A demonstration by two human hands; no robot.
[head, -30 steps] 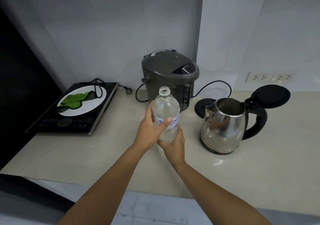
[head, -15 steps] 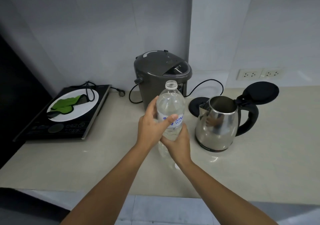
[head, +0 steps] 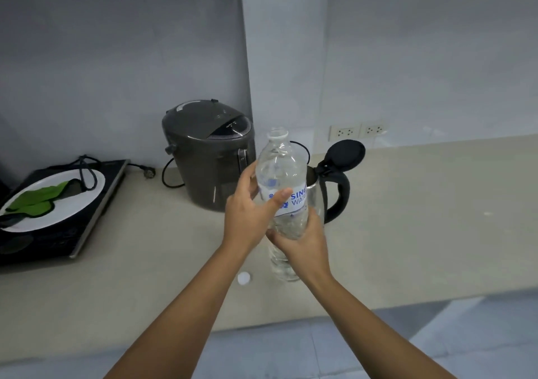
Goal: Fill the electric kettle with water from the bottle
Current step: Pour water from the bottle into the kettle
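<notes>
A clear plastic water bottle (head: 280, 172) with a white and blue label is held upright above the counter, uncapped. My left hand (head: 249, 214) grips its middle from the left, thumb across the label. My right hand (head: 305, 237) wraps its lower part from the right. Right behind the bottle stands the steel electric kettle (head: 316, 195) with a black handle and its black lid (head: 345, 154) flipped open; the bottle hides most of its body. The white bottle cap (head: 243, 278) lies on the counter below my left wrist.
A dark grey water boiler (head: 208, 154) stands left of the kettle, its cord trailing behind. An induction hob (head: 62, 233) at far left carries a white plate (head: 75, 201) with green leaves. Wall sockets (head: 358, 130) sit behind the kettle. The beige counter (head: 436, 218) stretches right.
The bottle has risen and shifted right, now in front of the kettle. The view has swung so everything sits lower and further left. The cap on the counter has come into sight.
</notes>
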